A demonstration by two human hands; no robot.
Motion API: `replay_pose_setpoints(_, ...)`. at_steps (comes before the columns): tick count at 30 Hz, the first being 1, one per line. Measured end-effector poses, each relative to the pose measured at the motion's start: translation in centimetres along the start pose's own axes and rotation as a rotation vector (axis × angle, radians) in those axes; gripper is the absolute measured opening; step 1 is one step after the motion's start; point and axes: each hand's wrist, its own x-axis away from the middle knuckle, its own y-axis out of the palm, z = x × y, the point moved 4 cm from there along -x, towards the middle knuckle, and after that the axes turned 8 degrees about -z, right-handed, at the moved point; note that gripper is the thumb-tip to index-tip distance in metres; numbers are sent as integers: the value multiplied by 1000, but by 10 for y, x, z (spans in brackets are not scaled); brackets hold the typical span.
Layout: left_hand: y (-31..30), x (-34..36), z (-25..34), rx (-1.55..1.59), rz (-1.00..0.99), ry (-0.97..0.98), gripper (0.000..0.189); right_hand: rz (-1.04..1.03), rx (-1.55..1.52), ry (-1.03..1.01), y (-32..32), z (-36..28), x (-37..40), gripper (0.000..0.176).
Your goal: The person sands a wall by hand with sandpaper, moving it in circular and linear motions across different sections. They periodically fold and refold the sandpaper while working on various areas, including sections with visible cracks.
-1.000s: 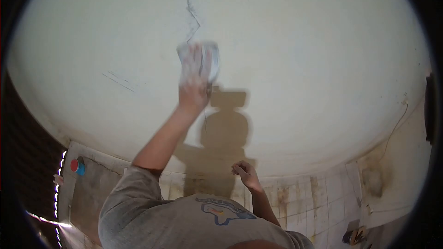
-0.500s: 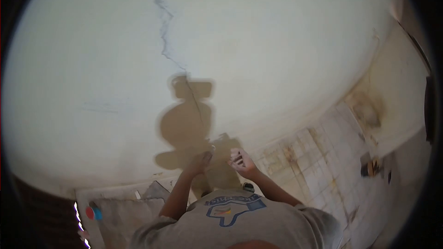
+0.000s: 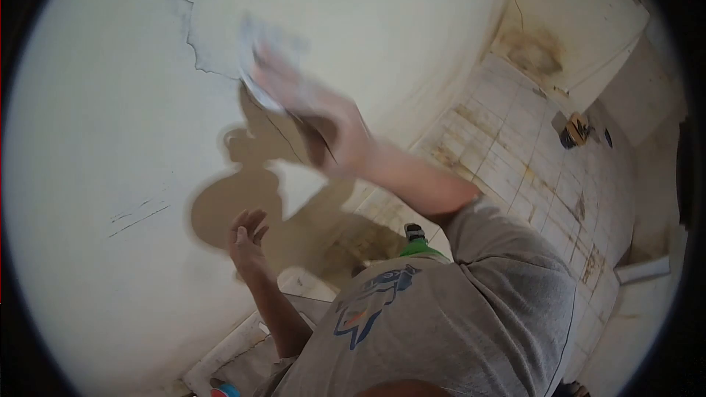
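My right hand (image 3: 323,117) is raised to the pale wall (image 3: 95,110), its fingers over a blurred whitish, flat-looking item (image 3: 266,35) that I cannot identify. This item lies beside the jagged crack (image 3: 191,29), which runs down from the upper left and continues as a thin line below the hand. Lower down, my left hand (image 3: 248,248) holds nothing, its fingers apart and slightly bent in front of the wall. Shadows of my head and arms fall on the wall between and around both hands.
Stained floor tiles (image 3: 500,140) stretch along the right. A yellow and black object (image 3: 573,131) sits on them near the far wall. A white bar-like piece (image 3: 642,270) is at the right. At the bottom left is a red and blue round object (image 3: 226,390).
My right hand has risen up and left to the crack, with the whitish item now visible at it. My left hand has shifted left and its fingers have spread. The view has turned.
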Motion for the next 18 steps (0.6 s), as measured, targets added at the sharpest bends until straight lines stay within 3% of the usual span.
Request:
replay_pose_setpoints(1, -7, 0, 4, 13, -27, 13, 37, -50, 484, -64, -10, 1, -25, 69)
replay_pose_setpoints(3, -16, 0, 5, 29, -79, 21, 37, 128, 625, -104, -3, 17, -65, 66)
replay_pose_setpoints(7, -27, 10, -16, 77, -128, -22, 37, 70, 663, -119, 25, 59, -85, 66)
replay_pose_setpoints(11, -22, 27, -44, 184, -26, -163, 30, -56, 621, -14, 55, 95, -36, 68)
replay_pose_setpoints(14, -22, 37, -42, 99, 28, -94, 25, -63, 647, 40, 73, 115, -1, 67)
replay_pose_setpoints(18, -25, 34, -23, 138, 166, 56, 20, -71, 674, 7, 62, 111, -27, 68)
